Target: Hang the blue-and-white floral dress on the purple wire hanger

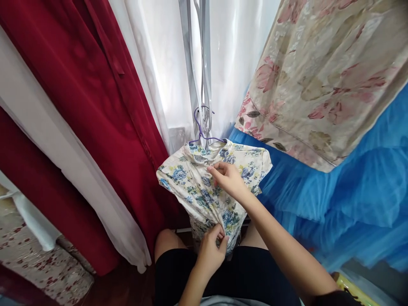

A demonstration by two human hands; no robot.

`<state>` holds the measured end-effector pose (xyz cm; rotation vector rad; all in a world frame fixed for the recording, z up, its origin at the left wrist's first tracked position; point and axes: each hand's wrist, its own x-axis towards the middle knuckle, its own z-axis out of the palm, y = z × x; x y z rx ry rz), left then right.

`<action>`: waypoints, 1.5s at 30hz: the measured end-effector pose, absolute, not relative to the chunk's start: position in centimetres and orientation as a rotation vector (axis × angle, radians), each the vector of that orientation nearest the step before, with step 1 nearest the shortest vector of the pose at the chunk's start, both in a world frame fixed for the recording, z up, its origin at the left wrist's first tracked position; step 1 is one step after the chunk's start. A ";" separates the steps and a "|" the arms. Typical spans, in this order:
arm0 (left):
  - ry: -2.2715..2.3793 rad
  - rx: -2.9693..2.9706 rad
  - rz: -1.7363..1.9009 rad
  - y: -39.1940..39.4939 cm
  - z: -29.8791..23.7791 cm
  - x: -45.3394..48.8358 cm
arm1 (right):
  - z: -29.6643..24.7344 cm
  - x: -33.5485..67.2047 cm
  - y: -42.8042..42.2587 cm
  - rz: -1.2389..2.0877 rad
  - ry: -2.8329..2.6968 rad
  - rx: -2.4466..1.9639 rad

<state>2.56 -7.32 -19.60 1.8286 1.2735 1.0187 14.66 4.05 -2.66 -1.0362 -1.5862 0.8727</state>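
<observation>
A white short-sleeved top (pixel 204 197) with blue and green flowers hangs from a purple hanger (pixel 201 131) in front of me. Just below its collar, my right hand (pixel 228 178) pinches the front opening between thumb and fingers. A small fastener by the fingertips is too tiny to make out. Lower down, my left hand (pixel 213 248) is closed on the fabric, which bunches into folds there. The bottom of the top drops between my knees and is partly hidden.
Grey straps (pixel 193 55) run down to the hanger. Red curtain-like cloth (pixel 95 127) and white cloth (pixel 70 140) hang at left. On the right, a floral fabric (pixel 318 85) overhangs blue tulle (pixel 306 199). A yellow package (pixel 353 289) lies at bottom right.
</observation>
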 end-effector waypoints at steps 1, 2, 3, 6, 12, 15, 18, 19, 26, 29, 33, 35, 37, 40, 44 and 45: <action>1.282 1.832 1.032 -7.6 -19.9 2.9 | -2.5 14.5 4.2 0.871 -1.581 -1.012; 1.287 1.836 1.044 -7.8 -20.2 3.1 | -2.3 14.2 4.4 0.871 -1.567 -0.993; 1.291 1.840 1.056 -7.9 -20.5 3.3 | -2.1 13.9 4.6 0.873 -1.547 -0.982; 1.323 1.832 1.101 -8.1 -21.1 3.6 | -1.7 13.3 4.7 0.899 -1.470 -0.952; 1.244 1.685 1.345 -5.8 -17.2 1.7 | -1.7 13.8 2.6 1.000 -1.389 -0.758; 1.112 1.638 1.746 -3.3 -10.6 0.1 | -1.1 14.2 1.3 1.016 -1.375 -0.717; 1.020 2.003 1.771 -0.8 -3.6 -0.9 | -0.1 14.7 0.4 0.997 -1.359 -0.672; 1.008 2.132 1.725 -0.1 -1.7 -1.0 | 0.2 14.8 0.3 0.986 -1.358 -0.663; 1.023 2.399 1.803 1.0 2.6 1.9 | 0.5 15.7 1.9 0.997 -1.232 -0.644; 1.017 2.181 1.980 1.7 3.5 1.7 | -0.8 15.6 3.2 1.082 -1.232 -0.701; 1.048 1.760 2.282 3.9 4.7 -2.7 | -3.4 15.8 3.3 1.191 -1.224 -0.754; 1.042 1.497 2.396 5.1 4.1 -6.3 | -4.5 15.9 2.7 1.194 -1.203 -0.749; 0.989 1.147 2.440 6.1 2.5 -10.0 | -5.4 15.5 2.0 1.213 -1.185 -0.738; 0.831 0.534 2.263 6.8 -1.3 -13.7 | -6.5 14.3 1.3 1.331 -1.146 -0.696; 0.664 0.075 1.951 6.0 -7.1 -13.2 | -8.8 13.3 0.6 1.899 -0.775 -0.422; 0.664 0.035 1.913 5.5 -8.7 -12.3 | -9.7 13.5 0.4 2.027 -0.619 -0.325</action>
